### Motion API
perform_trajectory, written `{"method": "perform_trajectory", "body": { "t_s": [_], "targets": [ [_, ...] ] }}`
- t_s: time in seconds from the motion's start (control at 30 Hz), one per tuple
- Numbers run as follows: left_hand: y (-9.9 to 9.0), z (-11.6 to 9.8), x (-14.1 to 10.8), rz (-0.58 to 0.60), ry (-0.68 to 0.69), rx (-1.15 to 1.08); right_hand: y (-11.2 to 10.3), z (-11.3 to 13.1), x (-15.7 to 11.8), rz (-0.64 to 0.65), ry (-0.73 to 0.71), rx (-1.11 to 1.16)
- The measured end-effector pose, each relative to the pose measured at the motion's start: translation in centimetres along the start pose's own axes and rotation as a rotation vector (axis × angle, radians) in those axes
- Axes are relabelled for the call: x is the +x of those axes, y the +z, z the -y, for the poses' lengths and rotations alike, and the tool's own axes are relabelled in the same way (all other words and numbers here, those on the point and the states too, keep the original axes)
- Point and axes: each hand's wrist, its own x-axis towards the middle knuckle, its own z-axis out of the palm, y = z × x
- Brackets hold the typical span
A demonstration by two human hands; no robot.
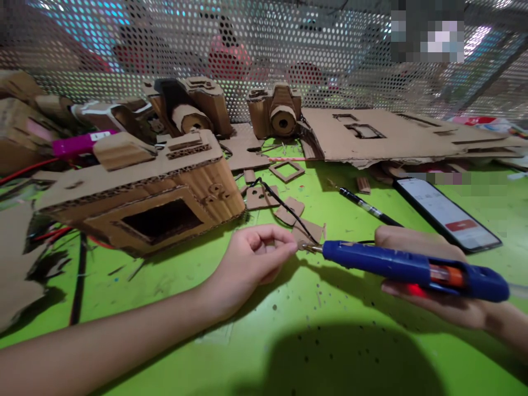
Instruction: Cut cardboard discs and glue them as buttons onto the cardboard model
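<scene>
Blue glue gun, away from the back edge of the surface, sits in the right hand, fingers curled round it. Left hand pinches near its tip; I can't tell on what.

From the wearer's head, close above the green table, one camera looks forward and down, facing twelve o'clock toward the perforated screen.

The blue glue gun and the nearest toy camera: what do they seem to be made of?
Glue gun: probably hard plastic, judging by its smooth, slightly shiny blue shell; the nozzle gleams like brassy metal.
Toy camera: matt brown cardboard, with wavy layers showing at cut edges.
</scene>
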Motion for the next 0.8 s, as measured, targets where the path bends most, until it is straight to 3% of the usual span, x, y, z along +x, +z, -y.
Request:
{"method": "perform_trajectory", "body": {
  "t_s": [0.8],
  "targets": [
    [0.09,0.08,-0.21,-0.011,-0.014,0.028,-0.76,0.26,0.47,0.036,0.007,-0.116]
  ]
}}
